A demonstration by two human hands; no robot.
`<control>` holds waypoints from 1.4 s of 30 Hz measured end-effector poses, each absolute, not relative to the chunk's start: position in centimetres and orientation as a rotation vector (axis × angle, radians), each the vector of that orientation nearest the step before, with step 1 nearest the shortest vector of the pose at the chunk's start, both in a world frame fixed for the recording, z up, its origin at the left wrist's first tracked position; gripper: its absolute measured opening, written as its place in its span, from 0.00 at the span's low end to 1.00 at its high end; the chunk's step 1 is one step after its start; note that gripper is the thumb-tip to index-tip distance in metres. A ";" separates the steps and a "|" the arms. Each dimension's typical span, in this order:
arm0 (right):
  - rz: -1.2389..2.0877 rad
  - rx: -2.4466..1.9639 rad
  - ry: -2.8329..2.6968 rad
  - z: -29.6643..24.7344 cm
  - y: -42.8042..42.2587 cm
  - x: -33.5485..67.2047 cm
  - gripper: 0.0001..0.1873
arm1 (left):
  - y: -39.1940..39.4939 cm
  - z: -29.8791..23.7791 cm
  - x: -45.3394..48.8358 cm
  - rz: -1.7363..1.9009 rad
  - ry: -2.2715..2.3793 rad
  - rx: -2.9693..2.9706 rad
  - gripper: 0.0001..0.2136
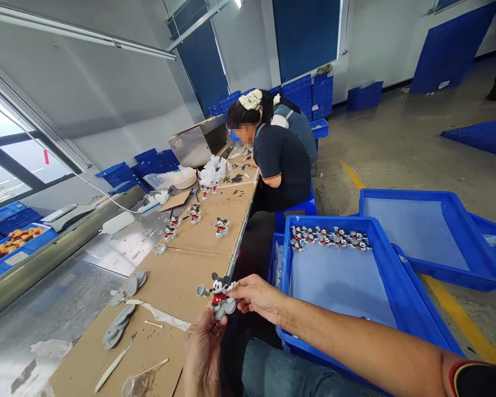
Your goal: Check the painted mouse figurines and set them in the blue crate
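Note:
Both my hands hold one small cartoon mouse figurine (pixel 218 293) with black ears, red shorts and a grey base, above the edge of the cardboard-covered table (pixel 177 281). My right hand (pixel 254 296) pinches the figurine's outstretched arm from the right. From below, my left hand (pixel 203 353) has its fingers closed on the grey base. Several more mouse figurines (pixel 220 226) stand farther along the table. A blue crate (pixel 392 286) at my right holds a row of finished figurines (pixel 330 238) along its far wall.
Grey discs (pixel 124 317), a white knife-like tool (pixel 112 366) and a small brush lie on the cardboard at left. Two people sit working farther down the table (pixel 279 157). More blue crates (pixel 434 231) stand on the floor to the right; a metal conveyor runs at left.

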State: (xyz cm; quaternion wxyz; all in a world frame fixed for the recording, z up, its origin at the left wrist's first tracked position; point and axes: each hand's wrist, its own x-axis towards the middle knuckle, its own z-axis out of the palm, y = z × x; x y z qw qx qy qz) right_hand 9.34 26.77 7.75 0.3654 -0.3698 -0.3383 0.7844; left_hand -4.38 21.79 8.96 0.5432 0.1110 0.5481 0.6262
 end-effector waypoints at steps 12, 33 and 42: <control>2.199 -0.989 -0.683 5.9 26.3 10.7 0.05 | 21.5 7.2 -3.8 1.382 1.307 0.233 0.06; 2.252 -1.046 -0.580 4.5 25.5 12.2 0.07 | 20.3 5.6 -3.4 1.237 1.263 0.220 0.03; 2.237 -1.055 -0.559 3.7 24.9 14.2 0.07 | 20.3 4.8 -2.0 1.177 1.224 0.292 0.04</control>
